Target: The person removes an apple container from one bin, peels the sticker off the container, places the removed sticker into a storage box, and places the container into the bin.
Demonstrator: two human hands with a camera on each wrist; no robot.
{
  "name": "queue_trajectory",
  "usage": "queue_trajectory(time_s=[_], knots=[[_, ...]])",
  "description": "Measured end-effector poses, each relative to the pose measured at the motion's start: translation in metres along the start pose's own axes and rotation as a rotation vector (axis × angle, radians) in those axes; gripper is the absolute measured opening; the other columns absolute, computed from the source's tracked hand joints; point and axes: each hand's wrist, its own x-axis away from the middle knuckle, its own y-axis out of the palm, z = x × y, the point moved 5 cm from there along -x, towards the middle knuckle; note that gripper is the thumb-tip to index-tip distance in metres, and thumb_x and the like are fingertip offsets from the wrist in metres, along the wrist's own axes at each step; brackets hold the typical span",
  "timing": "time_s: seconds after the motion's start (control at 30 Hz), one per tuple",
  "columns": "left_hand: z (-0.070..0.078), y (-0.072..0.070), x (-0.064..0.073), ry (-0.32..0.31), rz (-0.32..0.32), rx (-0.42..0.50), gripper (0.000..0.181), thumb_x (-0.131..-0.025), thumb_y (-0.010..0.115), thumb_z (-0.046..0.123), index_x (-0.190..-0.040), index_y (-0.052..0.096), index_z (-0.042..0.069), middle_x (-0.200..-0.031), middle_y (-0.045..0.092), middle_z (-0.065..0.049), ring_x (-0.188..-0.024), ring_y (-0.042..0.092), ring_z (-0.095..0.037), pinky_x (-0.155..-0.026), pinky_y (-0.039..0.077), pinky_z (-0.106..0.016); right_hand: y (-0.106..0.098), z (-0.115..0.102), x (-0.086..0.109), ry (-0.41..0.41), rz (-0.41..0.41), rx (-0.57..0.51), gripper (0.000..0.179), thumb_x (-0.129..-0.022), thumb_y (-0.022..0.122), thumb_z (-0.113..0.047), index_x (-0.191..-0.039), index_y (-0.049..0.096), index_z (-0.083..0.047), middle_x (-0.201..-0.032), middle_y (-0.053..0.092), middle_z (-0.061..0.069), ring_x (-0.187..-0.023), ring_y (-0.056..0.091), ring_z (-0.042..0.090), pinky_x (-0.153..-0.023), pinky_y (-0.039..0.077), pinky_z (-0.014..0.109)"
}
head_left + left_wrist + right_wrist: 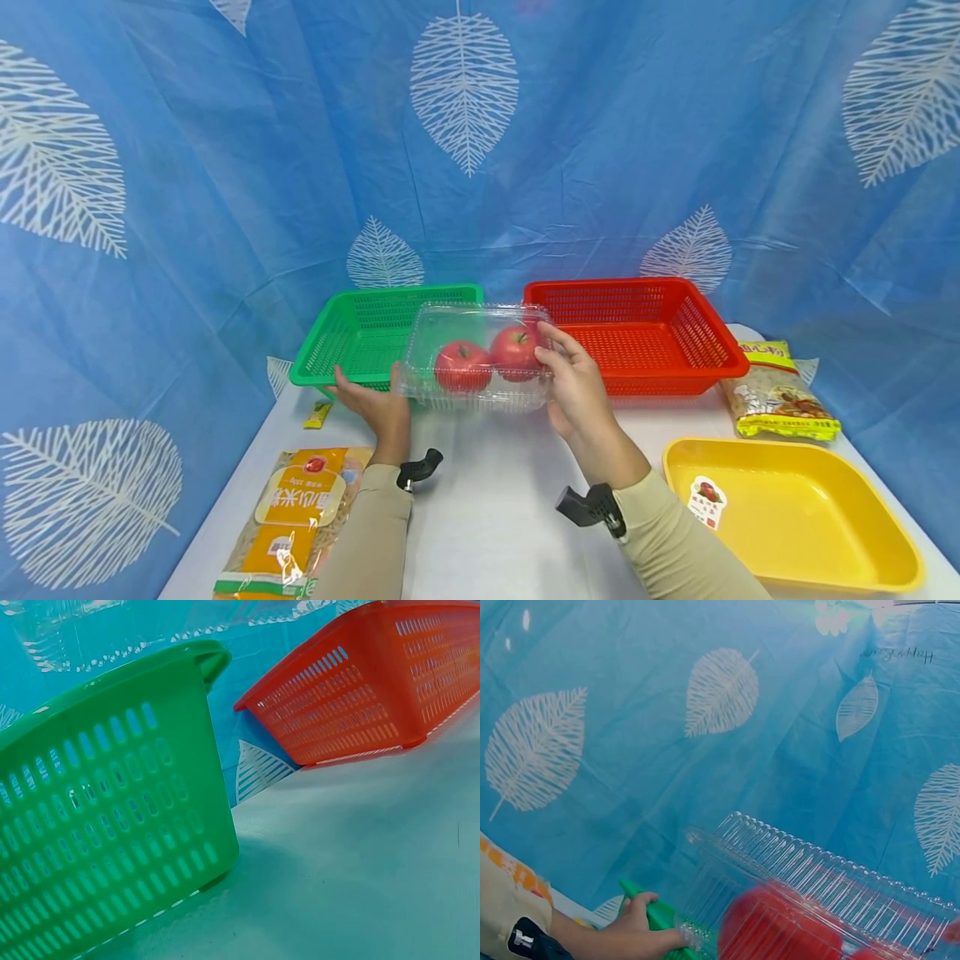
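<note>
A clear plastic clamshell box [480, 400] with two red apples [462, 367] inside hangs in the air, over the front of the green basket [311, 367]. My right hand [581, 392] grips the box by its right end, thumb and fingers at the edge. At the left end, my left hand [381, 412] touches the box's side with its fingers spread. The right wrist view shows the box [780, 855] close up, with the left hand [637, 930] at its far corner. Neither hand appears in the left wrist view.
A red basket [637, 385] stands right of the green one. Further right are a yellow-labelled food bag [780, 396] and a yellow tray [810, 517]. On the left lie an orange food packet [292, 508] and a small yellow packet [317, 414]. Blue leaf-printed cloth [585, 125] hangs behind.
</note>
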Motion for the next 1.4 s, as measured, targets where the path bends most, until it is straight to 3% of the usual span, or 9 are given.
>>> queue_trajectory(time_s=[0.23, 0.43, 0.8, 1.4], knots=[[0.000, 0.000, 0.000, 0.010, -0.014, 0.009, 0.099, -0.095, 0.081, 0.033, -0.165, 0.015, 0.010, -0.170, -0.014, -0.025, -0.157, -0.011, -0.034, -0.124, 0.005, -0.052, 0.001, 0.000, -0.003, 0.005, 0.011, 0.005, 0.048, -0.105, 0.057, -0.001, -0.152, 0.056, -0.009, -0.139, 0.050, 0.013, -0.105, 0.050, 0.020, -0.083, 0.042, 0.028], [-0.001, 0.000, 0.001, 0.017, -0.013, 0.014, 0.100, -0.095, 0.081, 0.037, -0.166, 0.014, 0.012, -0.170, -0.015, -0.024, -0.157, -0.012, -0.033, -0.124, 0.005, -0.051, 0.004, 0.002, -0.007, 0.018, 0.017, 0.001, 0.044, -0.105, 0.058, 0.000, -0.147, 0.060, -0.012, -0.142, 0.050, 0.012, -0.109, 0.051, 0.021, -0.080, 0.041, 0.026], [0.000, 0.000, 0.002, 0.037, -0.010, 0.015, 0.099, -0.095, 0.080, 0.033, -0.166, 0.014, 0.011, -0.170, -0.015, -0.024, -0.157, -0.013, -0.031, -0.124, 0.006, -0.051, 0.007, 0.003, -0.015, 0.002, 0.012, -0.025, 0.048, -0.104, 0.056, 0.003, -0.151, 0.055, -0.005, -0.149, 0.048, 0.015, -0.127, 0.051, 0.028, -0.105, 0.046, 0.035], [0.000, 0.000, 0.000, 0.050, -0.012, 0.011, 0.097, -0.095, 0.081, 0.029, -0.165, 0.016, 0.010, -0.170, -0.012, -0.026, -0.157, -0.008, -0.040, -0.124, 0.009, -0.055, 0.013, 0.007, -0.021, 0.003, -0.010, -0.009, 0.050, -0.104, 0.054, 0.004, -0.153, 0.052, -0.002, -0.150, 0.048, 0.015, -0.123, 0.052, 0.026, -0.103, 0.046, 0.036]])
